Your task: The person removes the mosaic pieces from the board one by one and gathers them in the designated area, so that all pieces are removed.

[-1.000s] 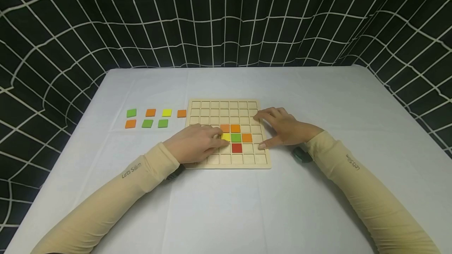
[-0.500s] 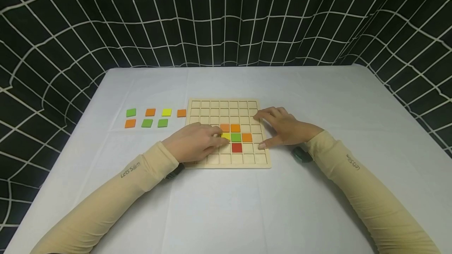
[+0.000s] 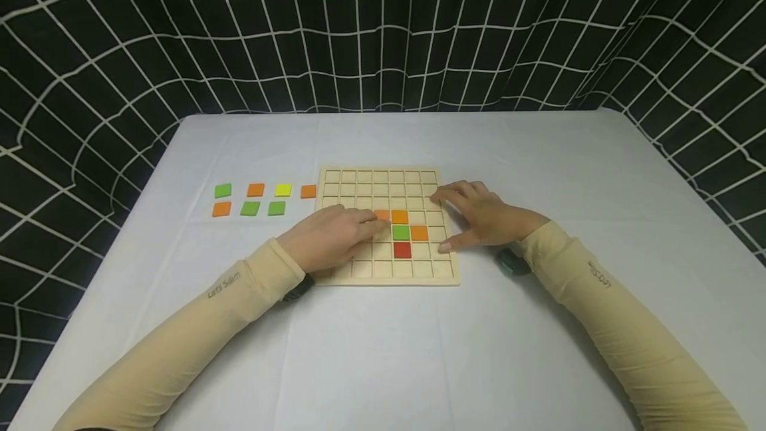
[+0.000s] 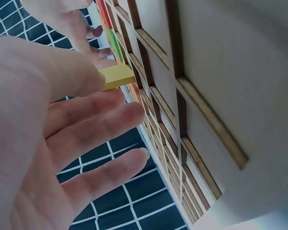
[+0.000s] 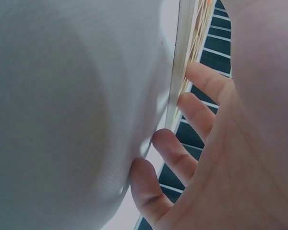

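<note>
A yellow square tile (image 4: 117, 76) is pinched between the thumb and a finger of my left hand (image 3: 335, 237), tilted up over the grid, as the left wrist view shows; in the head view the fingers hide it. Under it lies a wooden grid board (image 3: 380, 272). Set in its cells are a green tile (image 3: 401, 233), a red tile (image 3: 402, 250) and several orange tiles (image 3: 419, 233). My right hand (image 3: 481, 215) rests with spread fingers on the board's right edge, thumb at the lower part. In the right wrist view its fingertips (image 5: 194, 108) touch that edge.
Left of the board, loose tiles lie on the white tablecloth (image 3: 383, 351) in two rows: green tiles (image 3: 223, 190), orange tiles (image 3: 255, 189) and a yellow one. A dark curtain (image 3: 383, 32) with white grid lines stands behind and around the table.
The yellow tile sat in its cell beside the green one; my left fingers have now lifted it out, and that cell shows bare wood. The right hand keeps its place.
</note>
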A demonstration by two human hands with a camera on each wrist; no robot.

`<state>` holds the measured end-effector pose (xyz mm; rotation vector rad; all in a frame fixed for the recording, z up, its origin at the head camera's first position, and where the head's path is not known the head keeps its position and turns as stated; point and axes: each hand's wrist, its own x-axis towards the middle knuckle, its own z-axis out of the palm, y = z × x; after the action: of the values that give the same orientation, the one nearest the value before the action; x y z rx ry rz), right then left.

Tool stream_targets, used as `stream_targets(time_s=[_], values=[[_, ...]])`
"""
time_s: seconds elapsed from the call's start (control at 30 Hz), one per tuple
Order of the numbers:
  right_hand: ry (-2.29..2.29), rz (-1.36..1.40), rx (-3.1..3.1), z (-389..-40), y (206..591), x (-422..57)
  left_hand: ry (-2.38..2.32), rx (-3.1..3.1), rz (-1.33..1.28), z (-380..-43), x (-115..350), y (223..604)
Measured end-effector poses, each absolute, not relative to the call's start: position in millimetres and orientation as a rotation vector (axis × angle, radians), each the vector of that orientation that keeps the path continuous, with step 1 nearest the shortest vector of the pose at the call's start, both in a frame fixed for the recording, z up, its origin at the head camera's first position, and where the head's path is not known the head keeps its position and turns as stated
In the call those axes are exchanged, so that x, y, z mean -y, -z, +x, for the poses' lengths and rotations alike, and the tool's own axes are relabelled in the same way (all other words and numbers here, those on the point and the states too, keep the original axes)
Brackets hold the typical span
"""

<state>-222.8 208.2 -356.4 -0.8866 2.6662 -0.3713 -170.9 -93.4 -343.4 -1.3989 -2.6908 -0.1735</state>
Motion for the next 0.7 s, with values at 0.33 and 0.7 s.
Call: stream_targets(time_s=[0.33, 0.7], values=[[0.411, -0.89, -2.666, -223.1, 358.9, -208.2, 0.239, 2.625, -1.428, -175.9, 94.4, 348.5], [0.387, -0.905, -2.679, -224.3, 359.7, -208.9, 0.155, 2.593, -1.372, -173.2, 93.3, 347.2]])
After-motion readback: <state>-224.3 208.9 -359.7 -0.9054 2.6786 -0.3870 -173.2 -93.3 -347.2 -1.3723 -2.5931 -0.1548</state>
